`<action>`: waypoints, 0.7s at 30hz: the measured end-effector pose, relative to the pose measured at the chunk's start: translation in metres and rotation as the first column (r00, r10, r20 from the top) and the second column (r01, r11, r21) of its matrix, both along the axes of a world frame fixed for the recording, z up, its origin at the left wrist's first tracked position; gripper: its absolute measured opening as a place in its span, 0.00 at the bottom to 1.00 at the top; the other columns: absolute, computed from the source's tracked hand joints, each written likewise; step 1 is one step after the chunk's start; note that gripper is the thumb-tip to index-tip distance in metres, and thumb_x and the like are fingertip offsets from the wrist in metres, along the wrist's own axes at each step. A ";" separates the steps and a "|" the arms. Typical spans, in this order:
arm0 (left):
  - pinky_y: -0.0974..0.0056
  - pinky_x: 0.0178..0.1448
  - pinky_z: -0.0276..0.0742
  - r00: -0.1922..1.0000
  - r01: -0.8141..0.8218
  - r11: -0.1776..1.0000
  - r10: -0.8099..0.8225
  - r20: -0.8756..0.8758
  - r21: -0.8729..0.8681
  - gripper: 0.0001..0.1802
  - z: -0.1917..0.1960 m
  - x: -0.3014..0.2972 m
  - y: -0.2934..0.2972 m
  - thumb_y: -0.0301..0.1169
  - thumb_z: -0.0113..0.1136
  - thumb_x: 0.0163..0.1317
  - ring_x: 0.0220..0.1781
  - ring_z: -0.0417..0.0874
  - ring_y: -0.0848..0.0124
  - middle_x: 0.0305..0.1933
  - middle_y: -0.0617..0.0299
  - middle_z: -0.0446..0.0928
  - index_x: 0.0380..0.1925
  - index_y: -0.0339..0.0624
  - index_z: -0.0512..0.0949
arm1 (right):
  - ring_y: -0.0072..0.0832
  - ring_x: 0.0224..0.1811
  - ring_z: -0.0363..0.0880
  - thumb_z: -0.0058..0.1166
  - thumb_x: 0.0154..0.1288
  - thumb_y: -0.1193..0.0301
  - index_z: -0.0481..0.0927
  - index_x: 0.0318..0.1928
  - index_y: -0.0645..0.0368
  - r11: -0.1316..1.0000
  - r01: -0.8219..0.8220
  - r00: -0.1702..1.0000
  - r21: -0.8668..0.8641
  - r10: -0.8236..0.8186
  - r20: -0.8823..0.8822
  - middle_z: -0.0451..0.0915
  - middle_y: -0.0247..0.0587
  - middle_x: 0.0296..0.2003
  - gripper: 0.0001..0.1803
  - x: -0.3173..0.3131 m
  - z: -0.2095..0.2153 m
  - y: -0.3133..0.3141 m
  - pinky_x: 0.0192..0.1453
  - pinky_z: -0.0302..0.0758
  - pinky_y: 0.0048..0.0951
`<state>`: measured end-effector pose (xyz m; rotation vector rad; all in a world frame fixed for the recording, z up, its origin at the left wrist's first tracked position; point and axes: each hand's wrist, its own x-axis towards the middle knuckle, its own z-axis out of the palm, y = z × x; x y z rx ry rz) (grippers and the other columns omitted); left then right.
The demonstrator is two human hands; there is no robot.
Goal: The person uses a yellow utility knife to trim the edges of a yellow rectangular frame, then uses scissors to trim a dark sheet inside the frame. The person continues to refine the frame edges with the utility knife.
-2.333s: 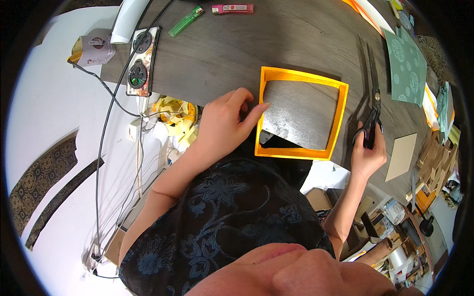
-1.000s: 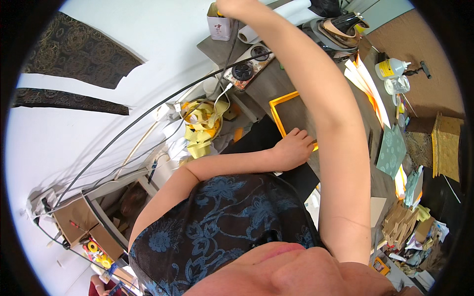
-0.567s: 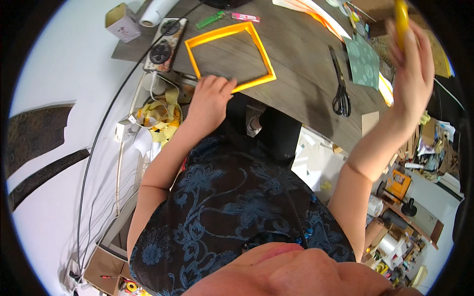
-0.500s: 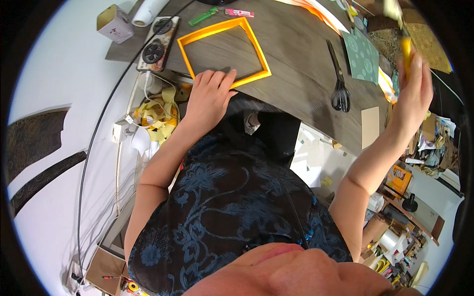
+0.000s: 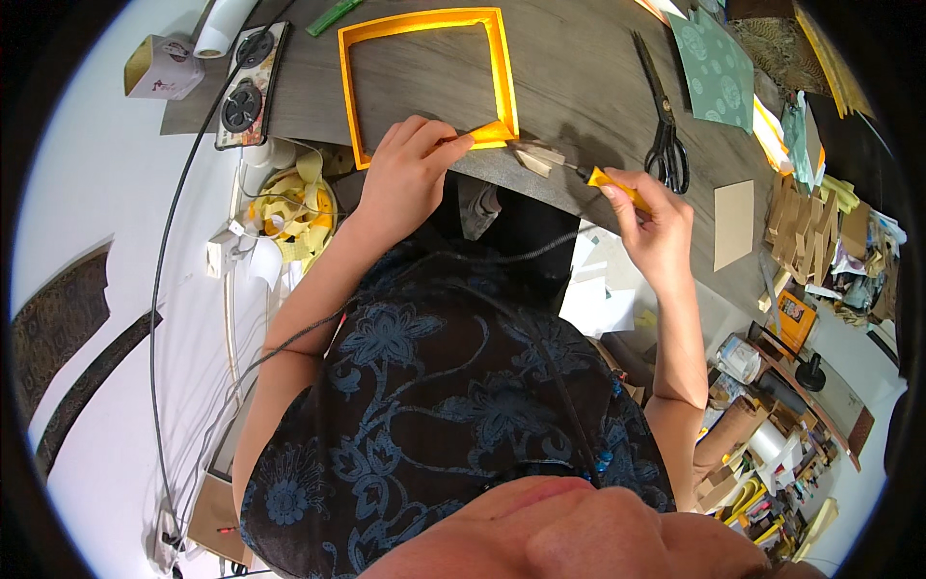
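Note:
A square, open yellow frame [image 5: 501, 68] with thin upright walls lies on the dark wood-grain table. My left hand [image 5: 410, 169] is closed on its near side, thumb and fingers pinching the wall. Close to the near right corner, a yellow edge by my thumb stands at a slant. My right hand [image 5: 661, 217] grips a yellow-handled brush [image 5: 537, 158], its pale, split-looking head pointing left. That head is beside the frame's near right corner, low over the table edge; whether it touches the frame I cannot tell.
Black scissors [image 5: 666, 145] lie right of the brush, with a patterned green sheet [image 5: 714, 72] and a beige card [image 5: 733, 225] beyond. On the left are a power strip [image 5: 249, 92], a white roll [image 5: 224, 27] and a small box [image 5: 164, 68]. A thin cord crosses my lap.
My right hand has swung in from the far right, bringing the brush to the frame's near right corner. The frame has turned slightly under my left hand. A cord now shows across my lap.

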<state>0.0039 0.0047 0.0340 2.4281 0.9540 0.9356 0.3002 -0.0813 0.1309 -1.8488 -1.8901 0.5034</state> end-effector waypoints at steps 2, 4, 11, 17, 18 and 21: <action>0.54 0.53 0.77 1.000 -0.001 1.000 0.001 0.002 -0.030 0.20 0.000 0.000 0.000 0.16 0.65 0.52 0.47 0.81 0.57 0.45 0.60 0.80 0.47 0.42 0.85 | 0.27 0.36 0.90 0.68 0.71 0.73 0.88 0.46 0.64 0.999 -0.044 0.998 0.013 0.043 0.054 0.91 0.43 0.40 0.08 -0.004 -0.003 0.008 0.38 0.85 0.24; 0.54 0.53 0.76 1.000 0.000 0.999 0.001 0.011 -0.034 0.20 -0.001 0.000 0.000 0.16 0.65 0.52 0.47 0.81 0.58 0.44 0.60 0.80 0.46 0.41 0.85 | 0.31 0.31 0.87 0.69 0.70 0.71 0.88 0.45 0.62 0.999 -0.048 0.995 0.009 0.047 0.087 0.90 0.43 0.39 0.08 -0.005 -0.006 0.012 0.34 0.82 0.29; 0.55 0.53 0.76 0.999 0.014 0.999 -0.012 0.038 -0.039 0.20 -0.001 0.000 0.003 0.15 0.67 0.51 0.48 0.81 0.57 0.44 0.60 0.80 0.46 0.41 0.85 | 0.33 0.22 0.82 0.70 0.69 0.68 0.89 0.45 0.59 0.989 -0.019 0.999 0.149 0.016 0.028 0.87 0.42 0.32 0.09 -0.004 -0.020 0.019 0.27 0.76 0.33; 0.55 0.54 0.76 0.999 0.021 0.997 -0.018 0.042 -0.068 0.20 0.000 -0.001 0.003 0.15 0.67 0.52 0.48 0.81 0.57 0.44 0.59 0.80 0.46 0.41 0.85 | 0.31 0.21 0.79 0.70 0.69 0.69 0.90 0.46 0.58 0.982 -0.047 0.999 0.185 0.047 0.005 0.83 0.38 0.28 0.09 -0.003 -0.014 0.006 0.27 0.75 0.33; 0.55 0.54 0.76 0.999 0.022 0.998 -0.019 0.038 -0.067 0.20 0.000 -0.001 0.004 0.15 0.67 0.52 0.48 0.81 0.57 0.44 0.59 0.80 0.46 0.41 0.86 | 0.31 0.21 0.79 0.70 0.69 0.68 0.91 0.46 0.58 0.990 -0.045 0.998 0.134 0.039 0.049 0.83 0.38 0.27 0.09 -0.004 -0.014 0.005 0.26 0.74 0.34; 0.55 0.54 0.76 0.999 0.026 0.997 -0.023 0.030 -0.071 0.20 0.001 0.000 0.004 0.16 0.67 0.53 0.48 0.81 0.56 0.44 0.58 0.81 0.47 0.41 0.86 | 0.34 0.20 0.78 0.70 0.69 0.67 0.91 0.47 0.57 0.993 -0.068 0.989 0.096 0.055 0.134 0.81 0.38 0.26 0.10 -0.010 -0.018 0.003 0.26 0.74 0.34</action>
